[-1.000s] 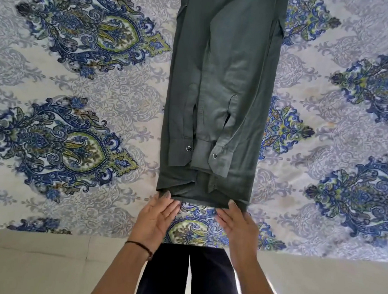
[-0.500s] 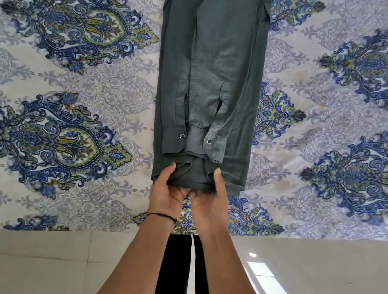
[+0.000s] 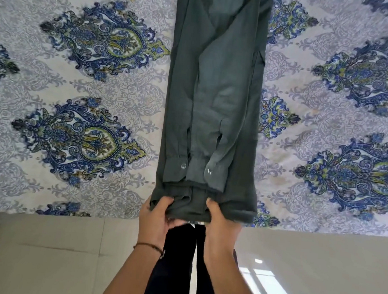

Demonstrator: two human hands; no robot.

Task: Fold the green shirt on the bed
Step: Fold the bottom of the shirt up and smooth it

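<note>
Lengthwise, green shirt (image 3: 216,90) lay on the bed (image 3: 79,183) as a narrow strip, sleeves (image 3: 204,124) folded in. I noted left hand (image 3: 156,216) and right hand (image 3: 221,222) each gripping the bunched near hem (image 3: 189,211), fingers curled round it. Crosswise folds remained, by my judgement.

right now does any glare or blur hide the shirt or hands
Head view: bright window glare sits only on the floor, clear of the green shirt; light on the bedsheet is soft and even; the left hand and right hand gripping the hem read sharp, the hem's right corner slightly smeared.
</note>
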